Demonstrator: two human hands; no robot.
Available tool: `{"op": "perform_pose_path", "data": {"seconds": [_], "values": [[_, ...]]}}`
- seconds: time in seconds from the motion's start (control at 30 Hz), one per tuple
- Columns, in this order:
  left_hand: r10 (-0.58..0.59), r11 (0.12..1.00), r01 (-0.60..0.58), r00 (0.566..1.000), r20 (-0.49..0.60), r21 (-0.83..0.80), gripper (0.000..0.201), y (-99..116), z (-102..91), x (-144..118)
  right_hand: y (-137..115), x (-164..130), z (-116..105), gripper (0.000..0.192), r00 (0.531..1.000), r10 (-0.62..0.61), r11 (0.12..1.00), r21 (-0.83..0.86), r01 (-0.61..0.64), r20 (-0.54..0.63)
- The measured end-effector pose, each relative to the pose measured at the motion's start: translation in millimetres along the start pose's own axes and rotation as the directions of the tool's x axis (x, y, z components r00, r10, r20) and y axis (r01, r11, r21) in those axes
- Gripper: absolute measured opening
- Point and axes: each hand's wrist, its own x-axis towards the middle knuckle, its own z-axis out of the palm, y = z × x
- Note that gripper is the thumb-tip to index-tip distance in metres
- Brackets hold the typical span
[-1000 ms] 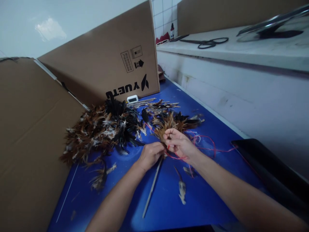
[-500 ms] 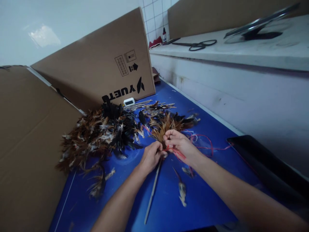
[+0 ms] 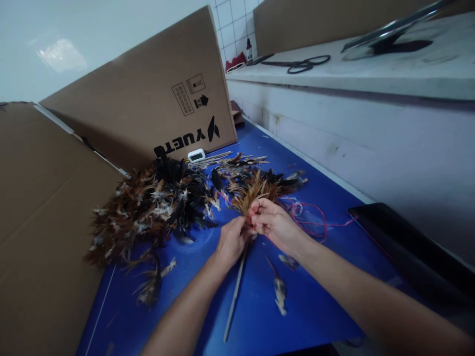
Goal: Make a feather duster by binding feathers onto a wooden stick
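My left hand (image 3: pixel 233 239) is closed round a thin stick (image 3: pixel 235 301) just below a bunch of brown feathers (image 3: pixel 253 193). The stick slants down towards me over the blue tabletop (image 3: pixel 311 306). My right hand (image 3: pixel 272 220) touches the left at the base of the feathers, its thumb and fingers pinched on red string. That string (image 3: pixel 323 220) trails in loops to the right across the table. My fingers hide the spot where string, stick and feathers meet. A loose feather (image 3: pixel 280 294) lies below my right hand.
A big heap of dark and brown feathers (image 3: pixel 156 207) covers the left of the table. Behind it stand a cardboard box (image 3: pixel 148 89) and a small white digital device (image 3: pixel 196 155). Scissors (image 3: pixel 302 64) lie on the white ledge (image 3: pixel 352 69). A black object (image 3: pixel 393 232) is at right.
My right hand's fingers have drawn in closer to my left hand, and the red string that lay across the palm is now mostly hidden. The left hand keeps its grip.
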Motion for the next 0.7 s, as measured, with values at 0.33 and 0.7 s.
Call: {"op": "perform_pose_path", "data": {"seconds": [0.33, 0.7], "values": [[0.1, 0.986, -0.097, 0.995, -0.016, 0.136, 0.013, 4.2, 0.9, 0.7, 0.7, 0.1, 1.6, 0.025, 0.998, -0.043, 0.998, 0.045, 0.045, -0.048], [0.152, 0.977, -0.144, 0.988, -0.039, 0.155, 0.018, 7.5, 1.6, -0.9, -12.4, -15.0, 6.6, 0.02, 0.989, -0.142, 0.975, -0.166, 0.149, 0.05]]}}
